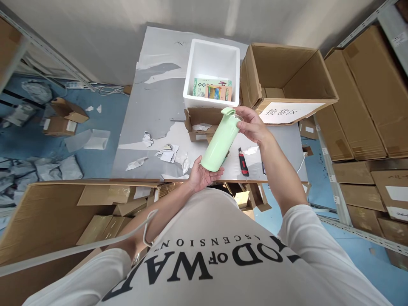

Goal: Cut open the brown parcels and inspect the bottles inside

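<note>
A light green bottle is held tilted between my two hands above the table's front part. Under its base my left hand cups it, palm up, thumb at the side. My right hand grips the upper end near the green lid, fingers partly hidden behind it. Just behind the bottle, a small open cardboard box stands with crumpled white material inside. A black and red utility knife lies on the table below my right hand.
A white foam box holds printed packets. Beside it stands a large open carton with a handwritten label. Paper scraps litter the table. A carton of boxes is at the left, and stacked cartons fill the right shelf.
</note>
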### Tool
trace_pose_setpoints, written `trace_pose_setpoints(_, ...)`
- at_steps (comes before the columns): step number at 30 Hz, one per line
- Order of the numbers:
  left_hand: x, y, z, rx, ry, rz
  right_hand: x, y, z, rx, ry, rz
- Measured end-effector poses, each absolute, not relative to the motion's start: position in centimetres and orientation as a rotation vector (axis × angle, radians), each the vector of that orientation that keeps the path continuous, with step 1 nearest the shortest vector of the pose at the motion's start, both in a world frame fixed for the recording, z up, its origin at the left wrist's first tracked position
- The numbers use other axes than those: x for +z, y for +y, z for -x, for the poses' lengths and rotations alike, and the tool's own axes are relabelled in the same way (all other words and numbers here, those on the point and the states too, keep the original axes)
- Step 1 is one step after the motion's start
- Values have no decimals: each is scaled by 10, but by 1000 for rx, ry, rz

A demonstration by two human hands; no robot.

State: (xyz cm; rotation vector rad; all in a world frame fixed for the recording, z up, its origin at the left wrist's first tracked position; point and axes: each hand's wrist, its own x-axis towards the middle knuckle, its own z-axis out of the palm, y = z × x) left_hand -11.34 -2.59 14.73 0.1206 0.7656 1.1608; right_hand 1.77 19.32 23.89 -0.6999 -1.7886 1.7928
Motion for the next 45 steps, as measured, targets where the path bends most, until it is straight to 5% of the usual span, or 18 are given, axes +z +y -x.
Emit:
trace_pose_setpoints(10, 98, -16, 138, 1222, 1846, -1233, 238, 205, -56, 1265, -1846, 641)
trace_pose_setpoints(20, 65, 42, 120, 1105, 1759, -1328, 220, 177, -70, 1010, -2049, 750)
trace_pose_setpoints(36, 57, 30, 115, 1181, 1732, -1494, 240, 142, -42, 830, -2447, 543)
trace_pose_setpoints(45, 56, 22, 117, 1185, 1667, -1509, 204, 135, -61, 579, -2715, 452)
